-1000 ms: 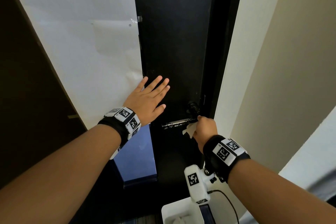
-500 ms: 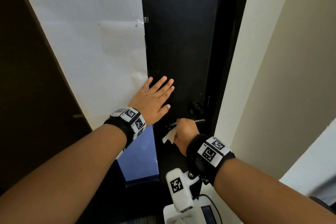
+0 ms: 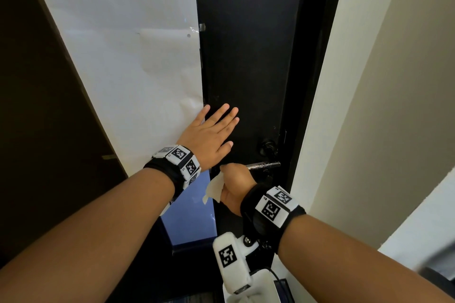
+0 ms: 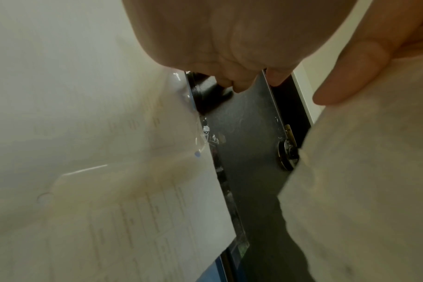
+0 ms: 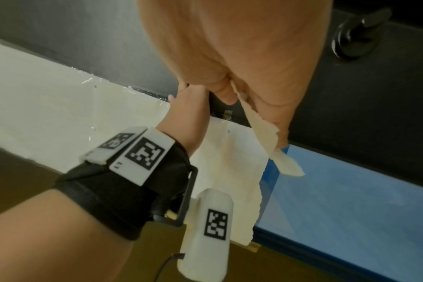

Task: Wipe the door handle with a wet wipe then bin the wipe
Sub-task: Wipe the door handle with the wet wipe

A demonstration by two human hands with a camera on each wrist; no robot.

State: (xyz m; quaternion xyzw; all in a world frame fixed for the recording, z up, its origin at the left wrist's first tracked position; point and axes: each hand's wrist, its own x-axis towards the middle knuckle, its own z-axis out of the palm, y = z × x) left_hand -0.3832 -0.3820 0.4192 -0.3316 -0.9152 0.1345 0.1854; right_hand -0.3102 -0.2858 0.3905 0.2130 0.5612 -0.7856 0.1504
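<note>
A chrome lever door handle (image 3: 264, 165) sticks out from the black door (image 3: 246, 56), below a round black lock (image 3: 268, 149). My right hand (image 3: 234, 182) is curled round the free end of the handle with a white wet wipe (image 3: 215, 188) in its grip; a loose corner of the wipe (image 5: 275, 150) hangs out of the fist. My left hand (image 3: 211, 134) lies flat on the door with straight fingers, just left of the handle. In the left wrist view the left hand's fingertips (image 4: 239, 84) touch the door face.
White paper sheets (image 3: 138, 69) are taped to the door's glass panel, with a blue strip (image 3: 189, 219) below. A cream wall (image 3: 369, 106) closes in at the right. A white bin (image 3: 261, 288) stands on the floor under my right wrist.
My right hand with the wipe has slid left along the handle, from its pivot end to its free end. The left hand has stayed flat on the door.
</note>
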